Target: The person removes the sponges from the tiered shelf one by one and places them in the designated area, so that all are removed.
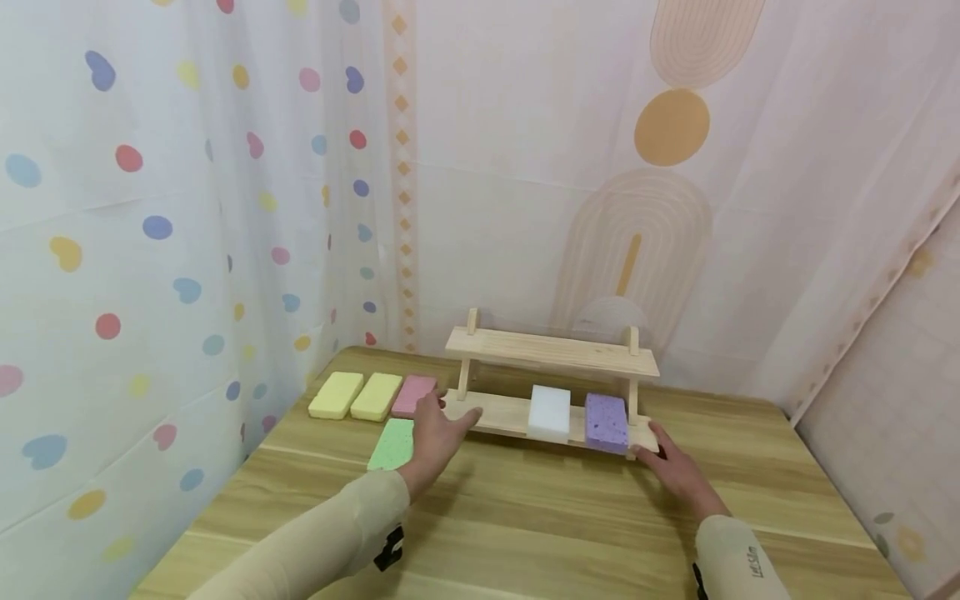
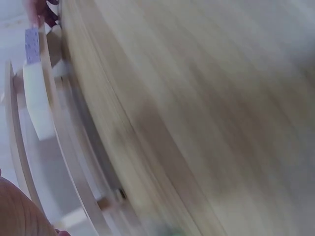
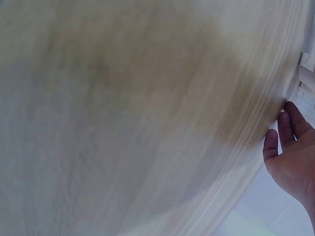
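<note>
A two-tier wooden shelf rack [image 1: 551, 348] stands toward the back of the table. My left hand [image 1: 435, 433] holds the left end of its lower board [image 1: 501, 413], thumb along the front. At the opposite end my right hand [image 1: 681, 473] grips the board between thumb and fingers. A white sponge [image 1: 550, 412] and a speckled purple sponge [image 1: 606, 422] lean side by side on the lower tier, toward the right. In the left wrist view, the white sponge [image 2: 37, 98] and purple sponge [image 2: 32, 45] show along the board.
Left of the rack lie two yellow sponges [image 1: 336, 395] and a pink sponge [image 1: 412, 395]. A green sponge [image 1: 392, 443] is in front of them, partly behind my left hand. Patterned curtains [image 1: 510, 208] hang behind the wooden table [image 1: 525, 517] and along both sides.
</note>
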Demonstrator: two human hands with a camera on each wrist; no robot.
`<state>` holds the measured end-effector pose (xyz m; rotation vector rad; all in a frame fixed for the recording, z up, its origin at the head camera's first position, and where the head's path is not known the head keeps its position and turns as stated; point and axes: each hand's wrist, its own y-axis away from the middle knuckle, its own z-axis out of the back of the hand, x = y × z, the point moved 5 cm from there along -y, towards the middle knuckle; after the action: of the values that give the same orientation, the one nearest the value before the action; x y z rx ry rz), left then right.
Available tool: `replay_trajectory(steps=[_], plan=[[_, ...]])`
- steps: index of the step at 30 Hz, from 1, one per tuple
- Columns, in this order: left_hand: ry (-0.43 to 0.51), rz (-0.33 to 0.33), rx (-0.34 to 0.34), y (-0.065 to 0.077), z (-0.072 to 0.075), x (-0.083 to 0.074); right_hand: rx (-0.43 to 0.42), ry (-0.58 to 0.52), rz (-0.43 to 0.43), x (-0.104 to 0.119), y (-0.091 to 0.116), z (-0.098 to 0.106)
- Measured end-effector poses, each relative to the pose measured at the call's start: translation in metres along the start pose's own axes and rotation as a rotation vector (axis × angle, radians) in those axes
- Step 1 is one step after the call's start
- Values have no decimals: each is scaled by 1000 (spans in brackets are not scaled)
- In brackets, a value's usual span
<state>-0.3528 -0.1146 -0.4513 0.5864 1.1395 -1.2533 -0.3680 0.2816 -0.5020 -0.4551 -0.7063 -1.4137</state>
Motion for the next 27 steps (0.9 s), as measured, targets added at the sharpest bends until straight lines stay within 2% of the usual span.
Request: replay_trajectory(steps=[8, 16, 21, 27], plan=[[19, 10, 23, 5, -36, -17, 4, -12, -4, 1, 0, 1], [44, 35, 58, 11, -71, -24, -1, -6, 3, 1, -1, -1], [-25, 22, 79, 20, -92, -26, -4, -15, -3, 1, -2, 0], [-106, 14, 34, 31, -114, -29, 12, -43, -9, 0, -3, 0]])
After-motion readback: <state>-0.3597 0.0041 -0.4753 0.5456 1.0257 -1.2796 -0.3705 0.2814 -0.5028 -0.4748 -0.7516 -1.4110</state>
